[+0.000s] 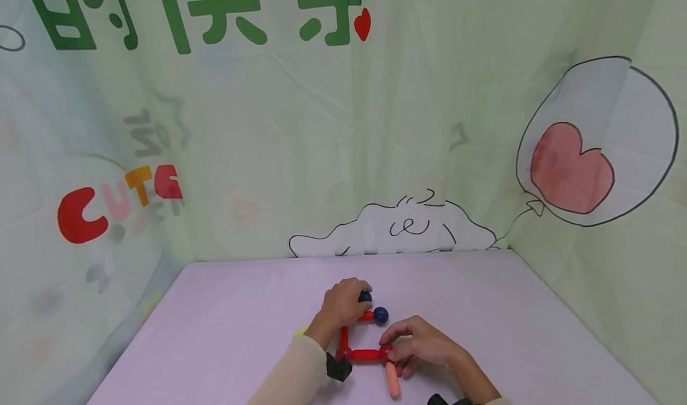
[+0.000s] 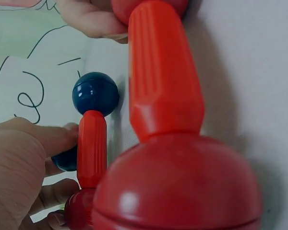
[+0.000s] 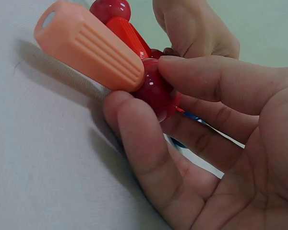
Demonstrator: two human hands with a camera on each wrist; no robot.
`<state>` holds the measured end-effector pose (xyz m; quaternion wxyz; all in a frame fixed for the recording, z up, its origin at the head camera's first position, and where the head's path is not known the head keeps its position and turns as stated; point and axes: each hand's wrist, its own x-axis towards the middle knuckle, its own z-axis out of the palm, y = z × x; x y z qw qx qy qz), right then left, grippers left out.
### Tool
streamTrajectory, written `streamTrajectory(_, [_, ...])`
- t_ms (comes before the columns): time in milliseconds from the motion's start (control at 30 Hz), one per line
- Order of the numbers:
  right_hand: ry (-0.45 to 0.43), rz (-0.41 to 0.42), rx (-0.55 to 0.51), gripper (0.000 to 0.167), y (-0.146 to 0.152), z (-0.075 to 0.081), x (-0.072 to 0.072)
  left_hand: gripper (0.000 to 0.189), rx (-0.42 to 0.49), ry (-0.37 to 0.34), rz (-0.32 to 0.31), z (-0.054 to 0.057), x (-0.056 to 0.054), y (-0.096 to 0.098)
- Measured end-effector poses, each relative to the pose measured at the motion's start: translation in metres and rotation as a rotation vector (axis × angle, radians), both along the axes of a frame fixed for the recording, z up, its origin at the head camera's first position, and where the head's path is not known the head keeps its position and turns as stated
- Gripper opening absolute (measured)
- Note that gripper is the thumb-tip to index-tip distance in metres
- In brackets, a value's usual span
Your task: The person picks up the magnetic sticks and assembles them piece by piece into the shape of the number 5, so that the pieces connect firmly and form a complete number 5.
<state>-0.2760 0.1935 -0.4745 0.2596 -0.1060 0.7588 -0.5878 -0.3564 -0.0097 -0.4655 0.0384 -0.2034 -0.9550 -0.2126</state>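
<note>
Toy balls and rods are joined into a bent frame on the table. My left hand curls over its far left corner and holds a dark blue ball; its lower fingers lie by a red ball. From that corner a red rod leads to another dark blue ball. Nearer me, a red rod links the left red ball to a right one. My right hand pinches that right red ball, from which a peach rod sticks out toward me.
The pale lilac table lies under the frame, with a printed cloth hanging behind it and at both sides. A yellow piece shows partly behind my left wrist. A black wrist device sits close to the left red ball.
</note>
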Motion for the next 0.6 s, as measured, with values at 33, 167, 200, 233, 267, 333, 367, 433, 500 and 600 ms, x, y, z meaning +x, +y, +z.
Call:
streamTrajectory(33, [0.001, -0.001, 0.0, 0.029, 0.0, 0.0, 0.0, 0.034, 0.011, 0.001, 0.005, 0.0, 0.002, 0.0])
streamTrajectory(167, [-0.002, -0.002, -0.007, 0.029, 0.0, -0.001, 0.0, 0.035, 0.049, 0.012, 0.024, 0.002, 0.01, -0.003])
streamTrajectory(200, [-0.002, -0.003, -0.01, 0.029, 0.0, -0.002, 0.0, 0.034, 0.064, 0.014, 0.02, 0.003, 0.013, -0.005])
streamTrajectory(233, [-0.001, -0.004, -0.011, 0.029, 0.001, -0.003, 0.0, 0.034, 0.079, 0.018, 0.014, 0.003, 0.015, -0.006])
streamTrajectory(267, [-0.001, -0.007, -0.014, 0.029, 0.001, -0.003, 0.0, 0.033, 0.092, 0.026, 0.003, 0.003, 0.018, -0.008])
streamTrajectory(333, [0.002, -0.01, -0.019, 0.029, 0.001, -0.004, 0.0, 0.033, 0.119, 0.036, -0.032, 0.004, 0.023, -0.011])
streamTrajectory(367, [0.004, -0.011, -0.021, 0.029, 0.002, -0.005, 0.0, 0.033, 0.131, 0.041, -0.055, 0.005, 0.025, -0.014])
streamTrajectory(433, [0.007, -0.012, -0.029, 0.029, 0.002, -0.005, -0.001, 0.034, 0.146, 0.058, -0.102, 0.007, 0.03, -0.018])
streamTrajectory(500, [0.007, -0.01, -0.038, 0.03, 0.003, -0.005, -0.001, 0.034, 0.169, 0.047, -0.145, 0.01, 0.035, -0.021])
streamTrajectory(600, [0.006, -0.011, -0.043, 0.03, 0.003, -0.005, -0.001, 0.032, 0.201, 0.021, -0.2, 0.016, 0.043, -0.026])
